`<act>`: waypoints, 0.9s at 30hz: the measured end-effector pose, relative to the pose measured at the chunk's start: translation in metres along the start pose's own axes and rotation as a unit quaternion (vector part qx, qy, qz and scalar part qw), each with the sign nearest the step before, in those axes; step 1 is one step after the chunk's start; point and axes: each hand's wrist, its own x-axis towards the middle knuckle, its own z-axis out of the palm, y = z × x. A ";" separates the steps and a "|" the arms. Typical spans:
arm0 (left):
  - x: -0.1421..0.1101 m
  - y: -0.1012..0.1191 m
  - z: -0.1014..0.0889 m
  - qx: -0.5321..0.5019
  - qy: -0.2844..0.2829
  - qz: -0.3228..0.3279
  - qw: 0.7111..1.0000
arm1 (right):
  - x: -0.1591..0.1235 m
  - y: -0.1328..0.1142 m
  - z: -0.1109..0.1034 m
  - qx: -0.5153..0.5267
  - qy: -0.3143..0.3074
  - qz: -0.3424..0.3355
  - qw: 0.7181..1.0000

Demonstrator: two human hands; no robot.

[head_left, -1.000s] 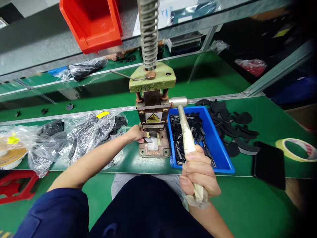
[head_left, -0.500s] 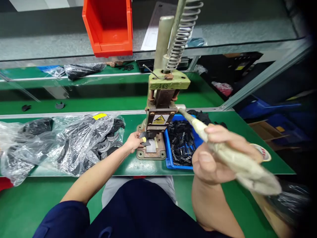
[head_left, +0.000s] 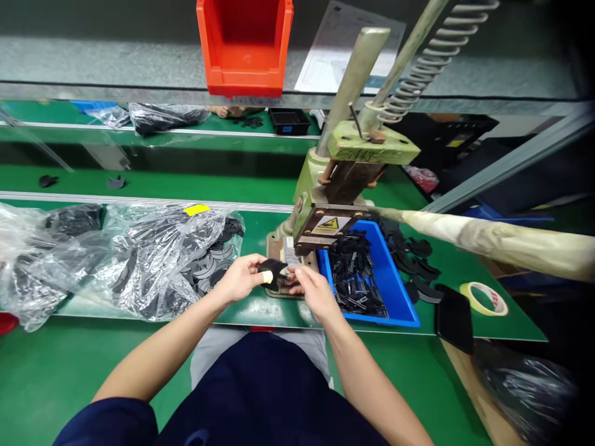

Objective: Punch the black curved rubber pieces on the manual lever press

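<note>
Both my hands meet in front of the hand press (head_left: pixel 325 210) on the green bench. My left hand (head_left: pixel 242 279) pinches a small black curved part (head_left: pixel 275 271), with a yellow cot on one finger. My right hand (head_left: pixel 310 288) grips the same black part from the right side. The press lever (head_left: pixel 488 241), wrapped in pale cloth, sticks out to the right with no hand on it. The press base plate (head_left: pixel 279 248) lies just behind my fingers.
A blue tray (head_left: pixel 393 285) of small black pieces sits right of the press, with loose black curved parts (head_left: pixel 416 260) beyond it. Clear bags of black parts (head_left: pixel 153 254) lie to the left. A tape roll (head_left: pixel 483 298), a black slab (head_left: pixel 453 319) and a red bin (head_left: pixel 244 46) overhead.
My right hand let go of the press lever and came down to the black part at the press. My left hand drew the part back from under the press.
</note>
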 end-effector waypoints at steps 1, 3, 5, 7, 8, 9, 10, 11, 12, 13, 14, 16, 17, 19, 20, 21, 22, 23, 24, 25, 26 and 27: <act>-0.004 0.005 -0.001 0.044 -0.026 0.024 0.998 | 0.002 0.000 0.001 0.021 -0.052 0.036 0.998; -0.012 0.016 -0.002 0.159 -0.073 0.085 0.981 | 0.002 -0.002 0.002 0.062 -0.151 0.100 0.982; -0.018 0.026 -0.004 0.261 -0.116 0.149 0.947 | -0.003 -0.002 0.001 0.102 -0.216 0.141 0.961; -0.023 0.033 -0.005 0.319 -0.159 0.199 0.913 | -0.009 0.002 0.001 0.135 -0.252 0.165 0.944; -0.025 0.035 -0.005 0.337 -0.172 0.220 0.899 | -0.012 0.005 0.002 0.148 -0.265 0.173 0.937; -0.026 0.036 -0.005 0.354 -0.182 0.237 0.886 | -0.015 0.008 0.003 0.158 -0.275 0.179 0.931; -0.026 0.036 -0.005 0.371 -0.188 0.253 0.874 | -0.017 0.011 0.004 0.166 -0.280 0.182 0.928; -0.026 0.035 -0.005 0.386 -0.190 0.267 0.863 | -0.019 0.014 0.005 0.174 -0.280 0.182 0.927; -0.025 0.035 -0.004 0.397 -0.192 0.279 0.853 | -0.021 0.017 0.006 0.180 -0.276 0.179 0.927; -0.025 0.034 -0.004 0.405 -0.196 0.290 0.845 | -0.022 0.019 0.007 0.185 -0.270 0.174 0.929; -0.024 0.033 -0.003 0.410 -0.202 0.300 0.837 | -0.024 0.020 0.008 0.189 -0.263 0.168 0.931; -0.023 0.033 0.000 0.425 -0.208 0.319 0.821 | -0.026 0.023 0.009 0.189 -0.244 0.149 0.939; -0.023 0.034 0.001 0.439 -0.205 0.327 0.811 | -0.028 0.024 0.010 0.185 -0.233 0.137 0.945; -0.024 0.038 0.004 0.474 -0.200 0.339 0.788 | -0.031 0.025 0.013 0.175 -0.208 0.109 0.956; -0.025 0.040 0.006 0.486 -0.199 0.341 0.779 | -0.033 0.025 0.014 0.170 -0.197 0.096 0.961; -0.026 0.043 0.007 0.490 -0.200 0.341 0.776 | -0.035 0.025 0.016 0.167 -0.188 0.085 0.964; -0.026 0.045 0.007 0.481 -0.203 0.337 0.783 | -0.036 0.025 0.017 0.168 -0.183 0.079 0.965; -0.026 0.047 0.007 0.460 -0.202 0.326 0.801 | -0.037 0.025 0.017 0.172 -0.184 0.077 0.965; -0.026 0.048 0.007 0.430 -0.193 0.305 0.828 | -0.038 0.024 0.017 0.178 -0.190 0.078 0.962; -0.025 0.048 0.007 0.394 -0.176 0.277 0.859 | -0.039 0.024 0.017 0.185 -0.199 0.080 0.959; -0.024 0.047 0.006 0.358 -0.158 0.241 0.888 | -0.039 0.023 0.016 0.191 -0.208 0.083 0.956; -0.023 0.045 0.006 0.326 -0.142 0.203 0.912 | -0.039 0.022 0.016 0.195 -0.216 0.084 0.953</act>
